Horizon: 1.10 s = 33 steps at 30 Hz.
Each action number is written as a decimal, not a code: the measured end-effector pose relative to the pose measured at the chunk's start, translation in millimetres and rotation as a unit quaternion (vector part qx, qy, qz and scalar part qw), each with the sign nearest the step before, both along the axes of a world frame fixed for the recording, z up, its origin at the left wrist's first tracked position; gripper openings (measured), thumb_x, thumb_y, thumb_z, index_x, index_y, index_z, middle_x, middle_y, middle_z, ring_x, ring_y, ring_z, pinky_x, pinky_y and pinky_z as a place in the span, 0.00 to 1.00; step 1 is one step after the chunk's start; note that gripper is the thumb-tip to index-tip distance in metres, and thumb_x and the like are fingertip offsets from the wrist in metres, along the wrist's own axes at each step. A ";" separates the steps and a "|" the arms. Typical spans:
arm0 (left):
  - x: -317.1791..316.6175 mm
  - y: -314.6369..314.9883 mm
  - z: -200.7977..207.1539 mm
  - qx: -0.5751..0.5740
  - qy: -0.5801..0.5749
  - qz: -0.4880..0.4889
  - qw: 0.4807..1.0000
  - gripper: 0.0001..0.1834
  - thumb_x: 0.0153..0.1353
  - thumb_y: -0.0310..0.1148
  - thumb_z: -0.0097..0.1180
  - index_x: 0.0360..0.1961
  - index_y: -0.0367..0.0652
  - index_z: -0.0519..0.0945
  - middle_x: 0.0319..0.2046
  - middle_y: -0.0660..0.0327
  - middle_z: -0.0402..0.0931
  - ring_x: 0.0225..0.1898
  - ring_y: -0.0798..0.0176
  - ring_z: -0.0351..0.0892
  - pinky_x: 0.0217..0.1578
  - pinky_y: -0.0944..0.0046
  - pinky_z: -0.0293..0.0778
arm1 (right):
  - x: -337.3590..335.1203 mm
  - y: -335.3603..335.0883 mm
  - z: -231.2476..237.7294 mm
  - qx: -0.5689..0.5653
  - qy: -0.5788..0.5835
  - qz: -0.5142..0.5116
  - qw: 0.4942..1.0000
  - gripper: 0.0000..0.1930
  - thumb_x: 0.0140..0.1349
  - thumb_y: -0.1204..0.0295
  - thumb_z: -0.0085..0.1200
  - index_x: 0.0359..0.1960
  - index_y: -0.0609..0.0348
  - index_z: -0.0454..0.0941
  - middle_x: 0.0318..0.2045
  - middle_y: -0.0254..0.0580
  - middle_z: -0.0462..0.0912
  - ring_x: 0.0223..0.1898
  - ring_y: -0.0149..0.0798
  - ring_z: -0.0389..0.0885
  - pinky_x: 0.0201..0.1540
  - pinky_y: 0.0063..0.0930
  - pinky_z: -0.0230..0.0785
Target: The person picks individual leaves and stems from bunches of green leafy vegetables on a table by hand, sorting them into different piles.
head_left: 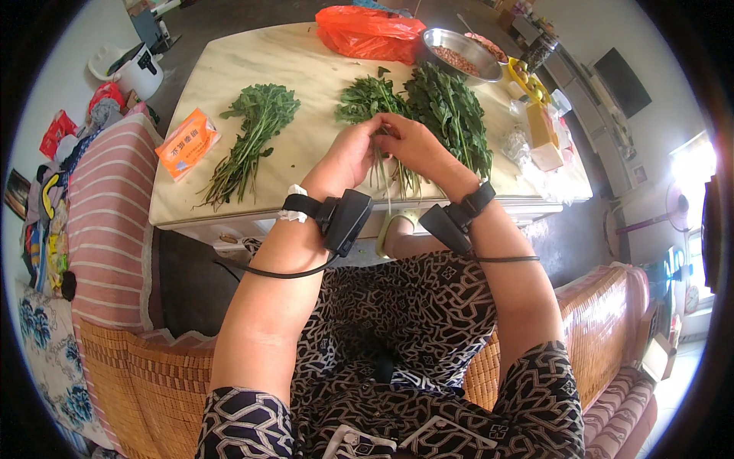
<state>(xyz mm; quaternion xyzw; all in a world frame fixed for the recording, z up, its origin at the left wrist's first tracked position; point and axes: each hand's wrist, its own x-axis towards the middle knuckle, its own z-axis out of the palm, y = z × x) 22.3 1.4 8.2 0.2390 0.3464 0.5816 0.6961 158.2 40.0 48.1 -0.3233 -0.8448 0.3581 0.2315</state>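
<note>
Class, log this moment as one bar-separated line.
left hand: at green stems | right hand: pinching them | table: leafy bunch, red plastic bag, metal bowl

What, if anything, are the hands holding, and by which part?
Thin green stalks, held above their hanging lower ends, where the left hand and right hand meet; each hand's exact pinch is hidden.
</note>
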 end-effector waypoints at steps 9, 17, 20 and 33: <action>-9.2 -2.7 3.3 -0.055 -0.035 0.134 0.989 0.12 0.68 0.38 0.41 0.41 0.43 0.73 0.33 0.58 0.79 0.36 0.59 0.78 0.39 0.61 0.71 | 7.8 -1.6 3.8 -0.084 -0.085 -0.011 0.993 0.30 0.54 0.63 0.60 0.56 0.68 0.68 0.32 0.49 0.82 0.35 0.39 0.81 0.40 0.30 0.72; -17.2 0.0 10.3 -0.024 -0.092 0.200 0.975 0.10 0.67 0.38 0.43 0.35 0.44 0.73 0.22 0.65 0.71 0.27 0.61 0.72 0.35 0.58 0.71 | 19.8 8.8 -1.2 -0.089 -0.114 0.008 0.989 0.26 0.54 0.68 0.61 0.53 0.69 0.72 0.30 0.42 0.82 0.32 0.29 0.77 0.36 0.25 0.70; -25.1 -7.8 21.8 -0.011 -0.080 0.217 0.973 0.11 0.67 0.39 0.42 0.35 0.45 0.73 0.21 0.69 0.68 0.22 0.68 0.66 0.32 0.61 0.69 | 24.5 9.9 -1.8 -0.090 -0.098 -0.016 0.991 0.22 0.51 0.68 0.61 0.47 0.65 0.77 0.28 0.45 0.83 0.30 0.35 0.80 0.36 0.28 0.72; -27.7 -10.9 24.4 -0.055 -0.032 0.190 0.980 0.13 0.68 0.41 0.41 0.40 0.46 0.74 0.19 0.71 0.65 0.20 0.72 0.63 0.25 0.66 0.65 | 36.3 28.6 -18.1 -0.039 -0.137 -0.134 0.981 0.13 0.48 0.65 0.62 0.29 0.63 0.80 0.26 0.50 0.82 0.30 0.45 0.81 0.36 0.34 0.72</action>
